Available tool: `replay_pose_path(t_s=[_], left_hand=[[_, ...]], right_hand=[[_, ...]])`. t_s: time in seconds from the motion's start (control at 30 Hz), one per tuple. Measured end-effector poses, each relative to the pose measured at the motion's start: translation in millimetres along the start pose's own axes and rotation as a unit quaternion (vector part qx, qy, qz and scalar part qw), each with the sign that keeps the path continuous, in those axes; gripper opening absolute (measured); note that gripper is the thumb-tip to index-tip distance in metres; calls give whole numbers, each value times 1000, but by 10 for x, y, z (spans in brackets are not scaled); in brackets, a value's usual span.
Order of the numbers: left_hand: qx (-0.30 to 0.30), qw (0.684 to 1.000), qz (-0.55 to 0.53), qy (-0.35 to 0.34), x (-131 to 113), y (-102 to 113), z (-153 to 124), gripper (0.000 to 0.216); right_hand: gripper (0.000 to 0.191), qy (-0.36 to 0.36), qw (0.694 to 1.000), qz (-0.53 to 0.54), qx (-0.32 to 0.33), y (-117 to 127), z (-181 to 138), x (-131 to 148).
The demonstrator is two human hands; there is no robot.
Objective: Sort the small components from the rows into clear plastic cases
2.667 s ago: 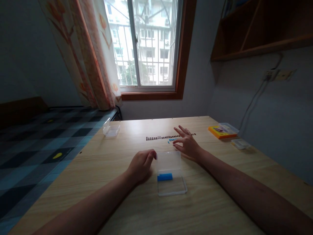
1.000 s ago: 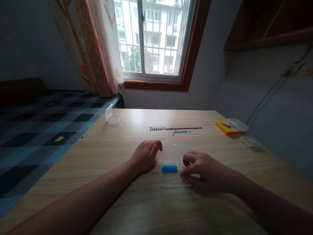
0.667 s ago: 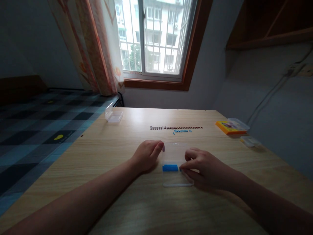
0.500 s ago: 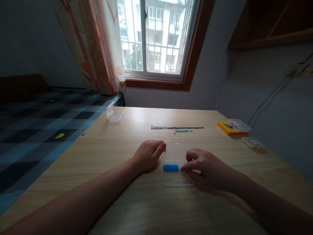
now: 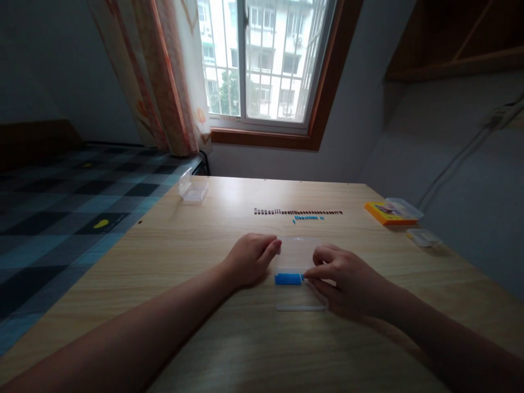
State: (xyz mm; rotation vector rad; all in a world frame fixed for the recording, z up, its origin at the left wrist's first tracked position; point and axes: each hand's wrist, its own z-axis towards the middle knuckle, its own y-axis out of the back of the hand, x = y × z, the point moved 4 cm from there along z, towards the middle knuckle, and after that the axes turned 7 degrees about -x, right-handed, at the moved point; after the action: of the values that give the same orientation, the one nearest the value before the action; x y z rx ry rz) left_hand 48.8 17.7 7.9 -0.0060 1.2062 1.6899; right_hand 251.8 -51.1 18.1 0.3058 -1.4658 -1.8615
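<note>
Head view. The left hand (image 5: 249,257) is resting loosely curled on the table (image 5: 213,327), its fingertips touching the left edge of the raised lid of a clear plastic box (image 5: 298,297) lying open at centre. The right hand (image 5: 347,281) is pinching its fingers together at the right end of the blue pieces (image 5: 289,279) lying inside the box. Beyond, a row of dark pieces (image 5: 297,212) and a few loose blue ones (image 5: 308,218) are lying in lines.
</note>
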Motion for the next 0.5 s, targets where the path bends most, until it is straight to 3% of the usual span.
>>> replay_pose_path(t_s=[0.5], left_hand=[[1,1000,1,2,7,-1,-1,45]], right_hand=[[20,2,1000,3,-9,-7,10,11]])
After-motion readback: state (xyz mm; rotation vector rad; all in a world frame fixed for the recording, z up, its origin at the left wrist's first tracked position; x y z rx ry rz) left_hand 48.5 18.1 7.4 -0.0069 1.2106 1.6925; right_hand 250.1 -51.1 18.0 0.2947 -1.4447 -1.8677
